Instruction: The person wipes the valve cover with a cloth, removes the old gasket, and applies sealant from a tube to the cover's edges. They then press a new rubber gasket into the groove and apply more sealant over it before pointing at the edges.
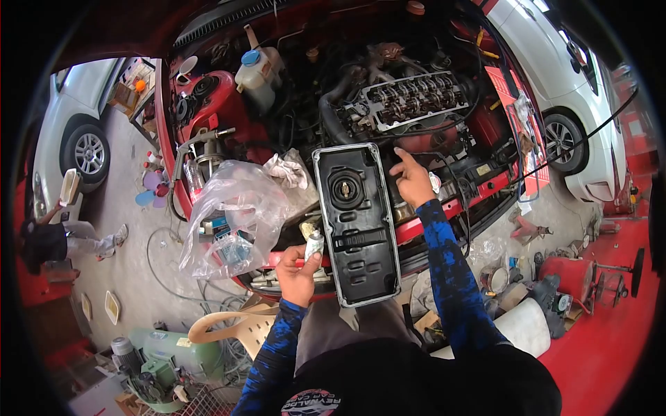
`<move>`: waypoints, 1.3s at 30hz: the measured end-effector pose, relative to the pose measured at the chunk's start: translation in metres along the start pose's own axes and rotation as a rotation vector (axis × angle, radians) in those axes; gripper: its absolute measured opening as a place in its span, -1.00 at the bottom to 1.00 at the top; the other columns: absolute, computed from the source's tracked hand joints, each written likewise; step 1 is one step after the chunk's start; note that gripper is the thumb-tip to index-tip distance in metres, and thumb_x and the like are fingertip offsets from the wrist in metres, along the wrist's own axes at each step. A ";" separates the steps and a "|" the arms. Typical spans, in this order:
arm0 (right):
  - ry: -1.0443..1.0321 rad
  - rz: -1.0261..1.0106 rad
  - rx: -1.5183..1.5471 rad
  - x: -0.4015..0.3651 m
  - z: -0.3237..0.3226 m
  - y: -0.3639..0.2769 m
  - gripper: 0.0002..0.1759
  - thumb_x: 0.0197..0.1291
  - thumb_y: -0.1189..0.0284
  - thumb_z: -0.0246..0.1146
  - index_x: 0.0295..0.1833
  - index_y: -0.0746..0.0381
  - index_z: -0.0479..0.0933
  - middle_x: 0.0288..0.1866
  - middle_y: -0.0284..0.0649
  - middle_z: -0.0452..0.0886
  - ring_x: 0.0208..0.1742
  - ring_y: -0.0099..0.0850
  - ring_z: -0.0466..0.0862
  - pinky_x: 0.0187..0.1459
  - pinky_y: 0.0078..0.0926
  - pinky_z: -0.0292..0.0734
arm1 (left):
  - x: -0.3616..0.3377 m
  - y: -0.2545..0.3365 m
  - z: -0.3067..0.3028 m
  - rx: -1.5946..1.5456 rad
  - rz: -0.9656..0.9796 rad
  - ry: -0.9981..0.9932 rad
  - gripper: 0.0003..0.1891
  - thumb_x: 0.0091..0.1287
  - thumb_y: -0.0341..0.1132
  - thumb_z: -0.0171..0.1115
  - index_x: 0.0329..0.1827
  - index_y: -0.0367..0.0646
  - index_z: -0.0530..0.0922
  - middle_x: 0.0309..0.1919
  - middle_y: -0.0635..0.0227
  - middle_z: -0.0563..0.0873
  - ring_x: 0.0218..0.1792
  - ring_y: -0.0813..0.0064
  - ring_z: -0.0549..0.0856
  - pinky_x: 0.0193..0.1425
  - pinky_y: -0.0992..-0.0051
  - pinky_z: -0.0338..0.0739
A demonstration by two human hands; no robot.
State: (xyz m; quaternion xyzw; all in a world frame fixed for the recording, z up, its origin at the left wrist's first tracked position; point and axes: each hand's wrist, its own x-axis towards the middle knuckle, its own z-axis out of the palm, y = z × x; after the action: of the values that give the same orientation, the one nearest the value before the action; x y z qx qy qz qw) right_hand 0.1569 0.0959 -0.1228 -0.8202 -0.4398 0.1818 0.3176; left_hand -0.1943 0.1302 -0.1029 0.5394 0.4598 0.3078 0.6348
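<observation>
My left hand (297, 276) is closed around a small white tube (315, 245), held up beside the left edge of a valve cover. The black valve cover (356, 225) lies with its inner side up at the front of the engine bay, and a grey bead of sealant runs round its rim. To its right, my right hand (412, 179) is open, the index finger stretched out and nothing visible in it. Behind, the engine's cylinder head (416, 102) is uncovered, its rocker parts showing inside a grey rim.
A clear plastic bag (239, 215) and a crumpled rag (288, 170) lie on the left front. A coolant bottle (260, 76) stands farther back. On the floor are a green compressor (177, 353) and a tan chair (232, 329). Another person (62, 239) is at far left.
</observation>
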 end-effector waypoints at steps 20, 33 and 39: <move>-0.012 -0.101 -0.244 0.047 0.034 -0.013 -0.34 -0.05 0.61 0.20 0.26 -0.03 0.61 0.19 -0.25 0.46 0.22 -0.09 0.44 0.23 -0.01 0.37 | -0.018 -0.004 -0.012 0.071 0.018 0.018 -0.88 0.26 -0.50 0.41 -0.18 -0.33 0.69 -0.32 0.34 0.73 -0.26 0.59 0.63 -0.11 0.52 0.52; -0.025 0.209 -0.351 -0.019 0.033 -0.045 -0.40 0.06 0.50 0.20 0.30 0.03 0.60 0.14 -0.05 0.47 0.21 0.07 0.47 0.20 0.07 0.43 | -0.011 -0.009 -0.012 0.010 0.060 -0.005 -0.87 0.27 -0.48 0.42 -0.18 -0.32 0.69 -0.34 0.39 0.72 -0.31 0.64 0.60 -0.16 0.55 0.51; -0.145 0.137 -0.357 -0.162 0.025 -0.022 -0.30 -0.10 0.57 0.23 0.29 0.05 0.60 0.06 0.00 0.47 0.13 0.11 0.48 0.15 0.01 0.44 | -0.009 0.004 -0.018 -0.037 0.080 -0.052 -0.83 0.32 -0.44 0.41 -0.11 -0.31 0.67 -0.33 0.41 0.74 -0.34 0.69 0.61 -0.16 0.59 0.52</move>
State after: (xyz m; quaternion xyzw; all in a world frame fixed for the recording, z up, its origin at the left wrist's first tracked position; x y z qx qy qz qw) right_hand 0.0405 -0.0215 -0.1226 -0.8762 -0.4300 0.1804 0.1216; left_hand -0.2136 0.1303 -0.0966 0.5534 0.4152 0.3273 0.6436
